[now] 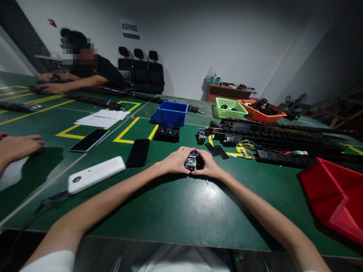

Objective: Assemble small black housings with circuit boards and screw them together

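My left hand (176,161) and my right hand (210,164) meet over the green table, fingers and thumbs curled around a small circuit board module (191,161). Green board, pale connectors and a bluish part on top show between them. A dark piece with a red spot sits inside my right hand's curl; whether it belongs to the module I cannot tell. Just beyond, a similar module (201,136) stands on the table beside flat black plates (216,150). A tiny metal pin or screw (207,182) lies in front of my right hand.
A black phone (138,153) and a white power bank (96,175) with a cable lie left. Black modules (168,133) stand before a blue bin (171,113). Long black rails with wires (278,139) and a red bin (334,200) are right. Another person's hand (21,147) rests far left.
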`<state>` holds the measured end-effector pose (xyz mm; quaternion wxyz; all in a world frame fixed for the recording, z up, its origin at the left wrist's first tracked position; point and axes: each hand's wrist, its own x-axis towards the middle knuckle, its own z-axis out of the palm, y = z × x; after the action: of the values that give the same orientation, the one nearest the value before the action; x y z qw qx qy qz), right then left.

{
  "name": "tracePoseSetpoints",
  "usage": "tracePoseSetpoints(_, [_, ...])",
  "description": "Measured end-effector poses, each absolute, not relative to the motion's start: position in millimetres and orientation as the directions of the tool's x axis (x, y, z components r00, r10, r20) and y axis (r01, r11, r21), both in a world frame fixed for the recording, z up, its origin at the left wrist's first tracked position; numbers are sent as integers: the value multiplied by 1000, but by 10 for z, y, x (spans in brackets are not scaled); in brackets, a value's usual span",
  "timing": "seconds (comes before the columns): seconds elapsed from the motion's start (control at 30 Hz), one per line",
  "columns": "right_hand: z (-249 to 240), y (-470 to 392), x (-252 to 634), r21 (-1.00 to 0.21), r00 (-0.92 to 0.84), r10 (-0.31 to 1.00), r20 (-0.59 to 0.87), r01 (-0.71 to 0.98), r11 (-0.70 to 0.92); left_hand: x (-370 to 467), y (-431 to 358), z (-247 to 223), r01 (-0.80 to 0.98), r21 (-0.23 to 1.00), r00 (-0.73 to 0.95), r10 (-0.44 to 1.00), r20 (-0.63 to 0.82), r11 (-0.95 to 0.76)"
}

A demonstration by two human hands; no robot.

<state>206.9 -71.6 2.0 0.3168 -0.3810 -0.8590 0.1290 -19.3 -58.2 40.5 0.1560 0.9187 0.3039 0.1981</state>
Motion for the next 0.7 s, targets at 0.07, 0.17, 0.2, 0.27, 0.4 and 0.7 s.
tracePoseSetpoints(0.07, [8,-713,2073,-475,-493,754,434,585,657,-182,-585,383,507,424,716,641,277,-750])
tracePoseSetpoints(0.17, [-11,-708,2080,-481,-485,770,416,601,638,-174,-587,362,511,431,703,650,288,-744])
tracePoseSetpoints(0.2, [-15,-707,2080,-481,-484,771,414,603,637,-173,-586,357,512,430,702,650,289,-744])
tracePoseSetpoints(0.27, [-19,-706,2076,-478,-479,770,421,604,638,-172,-584,351,514,430,700,652,291,-743])
tracePoseSetpoints(0.4, [-13,-707,2059,-474,-472,762,444,598,647,-168,-583,348,512,443,693,659,292,-736])
tracePoseSetpoints(0.7, [-16,-709,2058,-473,-463,781,419,623,624,-162,-591,368,510,437,699,653,292,-741])
